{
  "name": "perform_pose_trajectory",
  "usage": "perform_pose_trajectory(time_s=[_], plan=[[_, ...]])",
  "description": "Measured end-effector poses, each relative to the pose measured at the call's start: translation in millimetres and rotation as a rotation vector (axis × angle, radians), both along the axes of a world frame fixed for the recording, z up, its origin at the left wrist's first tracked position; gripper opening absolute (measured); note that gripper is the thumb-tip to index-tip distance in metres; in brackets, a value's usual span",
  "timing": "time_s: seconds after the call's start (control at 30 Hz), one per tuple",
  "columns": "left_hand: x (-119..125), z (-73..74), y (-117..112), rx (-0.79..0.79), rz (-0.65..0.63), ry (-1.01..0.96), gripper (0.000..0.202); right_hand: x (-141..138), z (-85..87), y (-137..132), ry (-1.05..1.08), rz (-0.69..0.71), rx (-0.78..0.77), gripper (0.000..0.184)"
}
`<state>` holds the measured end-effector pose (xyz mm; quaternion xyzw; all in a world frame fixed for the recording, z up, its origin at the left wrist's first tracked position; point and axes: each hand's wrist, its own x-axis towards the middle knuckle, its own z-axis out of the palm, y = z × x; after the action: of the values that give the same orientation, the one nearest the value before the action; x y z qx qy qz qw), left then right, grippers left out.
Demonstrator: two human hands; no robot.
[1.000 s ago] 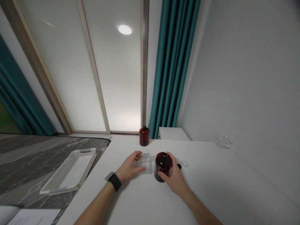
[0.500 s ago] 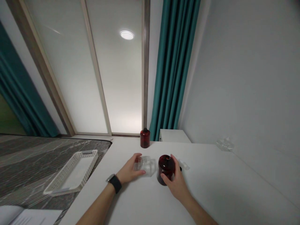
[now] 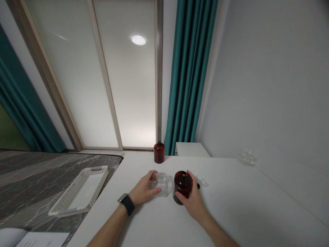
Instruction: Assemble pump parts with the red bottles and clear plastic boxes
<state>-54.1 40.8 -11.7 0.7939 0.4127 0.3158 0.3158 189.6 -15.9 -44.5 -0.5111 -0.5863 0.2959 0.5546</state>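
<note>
My left hand [image 3: 144, 188] is closed around a clear, see-through bottle [image 3: 162, 184], which seems to lie on its side with its narrower end to the right. Just right of it stands a dark red-brown bottle [image 3: 181, 187], its top opening uncovered. My right hand [image 3: 193, 202] wraps that bottle from the right, thumb in front and fingers behind. A small black piece [image 3: 198, 186] shows beyond the right hand, mostly hidden, beside a clear plastic piece [image 3: 203, 181]. Farther back stands a second red-brown bottle [image 3: 159, 154] with a black top.
All this is on a white table [image 3: 154, 223]. Lower on the left, a white perforated basket [image 3: 99, 183] and an open book [image 3: 43, 239] lie on a grey patterned surface. A crumpled clear item [image 3: 247, 158] rests by the wall at right. Behind the table is a white cabinet [image 3: 192, 149].
Both hands keep their holds. The clear bottle has shifted very slightly, and the standing bottle's opening shows a little more. The view has moved slightly.
</note>
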Motion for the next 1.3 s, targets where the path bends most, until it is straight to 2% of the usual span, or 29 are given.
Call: perform_pose_trajectory(time_s=[0.33,0.47,0.6,0.7,0.8,0.9,1.0,1.13,1.3], plan=[[1.2,8.4,-7.9,0.125,0.026,0.05,0.062,12.6,3.1,-7.2,-0.1,-0.04,0.051,0.082],[1.1,6.9,-9.1,0.186,0.014,0.067,0.072,20.1,6.3,-9.6,-0.233,-0.006,0.082,0.083],[2.7,7.1,-9.8,0.238,-0.028,0.104,0.08,25.8,11.3,-12.2,-0.342,0.031,0.062,0.088],[3.8,9.5,-11.7,0.25,-0.01,0.114,0.083,29.7,14.2,-14.1,-0.398,0.063,0.043,0.092],[2.9,14.9,-14.9,0.278,-0.001,0.101,0.078,32.6,14.9,-16.1,-0.429,0.093,0.024,0.095],[0.7,22.3,-18.3,0.319,-0.064,0.086,0.075,33.4,13.8,-18.0,-0.43,0.096,-0.004,0.098],[-0.6,28.0,-20.7,0.334,-0.108,0.078,0.075,32.9,12.4,-18.7,-0.421,0.102,-0.018,0.093],[-0.1,30.9,-22.7,0.314,-0.146,0.08,0.073,31.1,14.5,-18.0,-0.422,0.116,0.012,0.084],[2.5,30.8,-24.0,0.32,-0.158,0.055,0.068,24.7,23.0,-18.2,-0.501,0.124,0.03,0.083]])
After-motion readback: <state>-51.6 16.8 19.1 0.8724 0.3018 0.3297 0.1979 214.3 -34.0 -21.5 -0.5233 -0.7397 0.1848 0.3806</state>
